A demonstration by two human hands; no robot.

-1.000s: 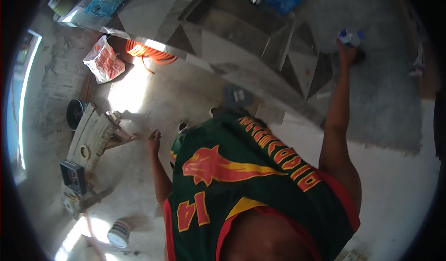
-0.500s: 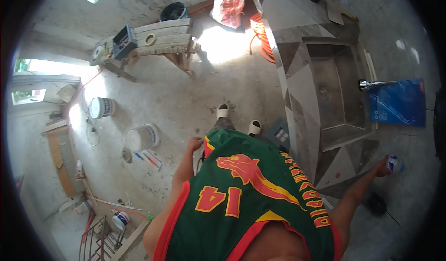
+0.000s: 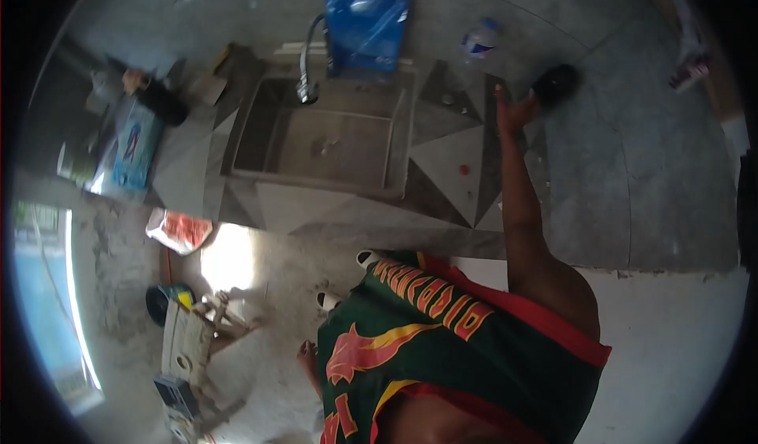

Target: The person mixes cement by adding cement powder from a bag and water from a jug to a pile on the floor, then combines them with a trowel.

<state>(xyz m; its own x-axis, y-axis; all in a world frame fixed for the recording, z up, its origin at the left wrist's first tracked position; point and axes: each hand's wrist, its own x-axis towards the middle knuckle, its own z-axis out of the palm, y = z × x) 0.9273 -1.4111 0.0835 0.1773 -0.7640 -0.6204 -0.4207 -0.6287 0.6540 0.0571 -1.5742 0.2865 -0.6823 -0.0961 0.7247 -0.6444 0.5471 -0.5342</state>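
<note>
Black round object (image 3: 556, 84) on grey counter (image 3: 632, 167), touching open, empty right hand (image 3: 513, 112).

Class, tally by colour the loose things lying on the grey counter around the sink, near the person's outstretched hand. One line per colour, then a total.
Blue: 1, the flat blue plastic packet
Black: 1, the dark round object
White and blue: 1, the small plastic bottle
Red: 1, the tiny red cap
Total: 4

- The view is a round fisheye, with black corners and strongly bent lines near the edges.
- Daylight enters from the window (image 3: 47, 302) at the left, which is overexposed.
- A glaring sun patch (image 3: 229, 258) lies on the floor.
- The upper part is dimmer, hazy and slightly blurred.
</note>
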